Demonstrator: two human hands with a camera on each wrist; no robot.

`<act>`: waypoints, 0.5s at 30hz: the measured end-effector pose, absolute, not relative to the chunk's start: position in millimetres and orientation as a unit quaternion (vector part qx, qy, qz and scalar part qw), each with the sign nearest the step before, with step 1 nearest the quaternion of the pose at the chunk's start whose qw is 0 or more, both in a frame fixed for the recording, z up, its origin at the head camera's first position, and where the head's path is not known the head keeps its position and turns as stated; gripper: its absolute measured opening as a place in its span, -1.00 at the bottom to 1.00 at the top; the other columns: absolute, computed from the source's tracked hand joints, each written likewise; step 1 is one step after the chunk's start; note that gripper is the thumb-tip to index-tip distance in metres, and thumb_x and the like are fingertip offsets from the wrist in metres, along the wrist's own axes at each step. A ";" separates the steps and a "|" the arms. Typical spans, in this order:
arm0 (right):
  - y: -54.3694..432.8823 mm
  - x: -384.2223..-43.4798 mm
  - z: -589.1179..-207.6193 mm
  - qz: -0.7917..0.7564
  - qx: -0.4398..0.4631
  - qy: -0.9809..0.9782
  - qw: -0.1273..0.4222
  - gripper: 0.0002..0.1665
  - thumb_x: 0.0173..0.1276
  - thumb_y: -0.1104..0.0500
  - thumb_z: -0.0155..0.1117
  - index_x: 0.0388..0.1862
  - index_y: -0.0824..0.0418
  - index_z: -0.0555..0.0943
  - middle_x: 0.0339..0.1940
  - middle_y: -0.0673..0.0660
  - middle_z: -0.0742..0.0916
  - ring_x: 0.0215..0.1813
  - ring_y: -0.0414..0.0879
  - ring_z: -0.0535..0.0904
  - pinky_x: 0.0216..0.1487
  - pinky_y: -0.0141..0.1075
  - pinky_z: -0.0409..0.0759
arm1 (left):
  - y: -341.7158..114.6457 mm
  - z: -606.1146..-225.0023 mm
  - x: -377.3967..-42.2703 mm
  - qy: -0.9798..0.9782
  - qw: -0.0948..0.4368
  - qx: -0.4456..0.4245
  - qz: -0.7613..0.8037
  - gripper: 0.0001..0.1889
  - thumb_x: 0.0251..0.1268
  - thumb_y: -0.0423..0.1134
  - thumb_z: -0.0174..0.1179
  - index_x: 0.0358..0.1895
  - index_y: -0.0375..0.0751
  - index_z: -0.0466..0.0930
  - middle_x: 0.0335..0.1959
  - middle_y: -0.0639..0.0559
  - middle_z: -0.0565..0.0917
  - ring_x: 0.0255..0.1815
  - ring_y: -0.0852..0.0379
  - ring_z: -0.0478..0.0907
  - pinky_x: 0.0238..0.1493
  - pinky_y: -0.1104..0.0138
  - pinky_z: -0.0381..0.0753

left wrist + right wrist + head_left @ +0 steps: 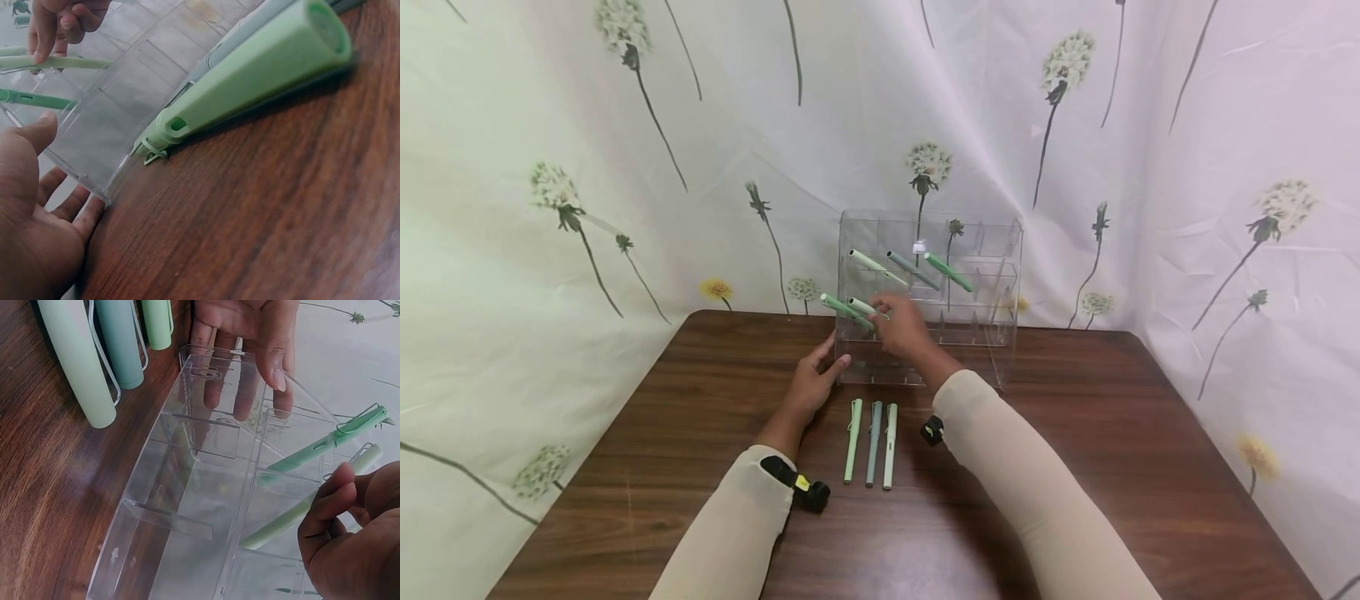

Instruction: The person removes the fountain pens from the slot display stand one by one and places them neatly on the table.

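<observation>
A clear acrylic tiered rack (925, 342) stands at the back of the table. My right hand (904, 327) pinches a pale green pen (281, 522) that leans in a compartment of the rack's middle tier. Just left of it a green pen (837, 305) leans in the same tier. My left hand (812, 383) touches the rack's left side, fingers fairly straight, thumb (44, 131) at the edge. Higher up lean a pale pen (871, 263), a grey-blue pen (912, 270) and a bright green pen (947, 271).
In front of the rack, a light green pen (853, 442), a grey-blue pen (874, 443) and a whitish-green pen (891, 446) lie side by side on the brown wooden table (700, 433). A flower-print curtain (865, 125) hangs close behind the rack.
</observation>
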State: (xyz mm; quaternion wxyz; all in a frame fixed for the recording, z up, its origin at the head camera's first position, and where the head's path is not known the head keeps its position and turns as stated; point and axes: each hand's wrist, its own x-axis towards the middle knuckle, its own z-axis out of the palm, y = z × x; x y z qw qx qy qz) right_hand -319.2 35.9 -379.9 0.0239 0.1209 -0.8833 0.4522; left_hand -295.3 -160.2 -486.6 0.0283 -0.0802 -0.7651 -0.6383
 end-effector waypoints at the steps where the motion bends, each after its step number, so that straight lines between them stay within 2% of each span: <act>1: 36.1 -319.5 -380.2 0.452 0.122 -0.883 0.026 -0.62 0.73 0.19 0.23 0.42 0.20 0.66 0.40 0.31 0.67 -0.47 -0.08 0.65 -0.37 -0.24 0.71 | -161.1 -489.4 -297.9 -0.764 0.029 -0.081 -0.639 -0.28 0.70 -0.19 0.24 0.77 -0.07 0.17 0.77 -0.18 0.25 0.78 -0.26 0.19 0.74 -0.16 0.25; 5: 37.5 -320.4 -381.1 0.457 0.123 -0.880 0.036 -0.63 0.71 0.20 0.25 0.39 0.20 0.68 0.34 0.31 0.71 -0.43 -0.02 0.68 -0.38 -0.25 0.68 | -163.3 -495.6 -301.4 -0.764 0.036 -0.087 -0.638 -0.27 0.67 -0.10 0.28 0.76 0.00 0.22 0.77 -0.10 0.27 0.79 -0.20 0.20 0.75 -0.14 0.24; 10: 39.0 -322.6 -382.5 0.461 0.128 -0.876 0.060 -0.63 0.69 0.20 0.27 0.38 0.20 0.71 0.25 0.29 0.76 -0.48 -0.10 0.61 -0.44 -0.27 0.65 | -162.7 -495.2 -300.7 -0.763 0.041 -0.088 -0.639 -0.27 0.67 -0.09 0.29 0.76 0.01 0.23 0.77 -0.12 0.28 0.78 -0.22 0.21 0.74 -0.14 0.25; 12: 40.0 -323.5 -382.9 0.460 0.131 -0.875 0.072 -0.62 0.68 0.20 0.29 0.38 0.19 0.71 0.23 0.28 0.77 -0.44 -0.08 0.63 -0.44 -0.28 0.66 | -162.3 -495.5 -300.7 -0.764 0.042 -0.087 -0.638 -0.27 0.67 -0.10 0.29 0.76 0.02 0.23 0.76 -0.12 0.28 0.77 -0.22 0.24 0.73 -0.14 0.27; 15: 42.6 -324.7 -382.3 0.454 0.142 -0.875 0.091 -0.61 0.67 0.19 0.30 0.38 0.19 0.72 0.20 0.26 0.79 -0.25 0.02 0.73 -0.37 -0.29 0.64 | -162.1 -495.5 -300.4 -0.767 0.042 -0.086 -0.635 -0.27 0.67 -0.11 0.29 0.76 0.02 0.21 0.76 -0.13 0.28 0.77 -0.21 0.24 0.73 -0.12 0.28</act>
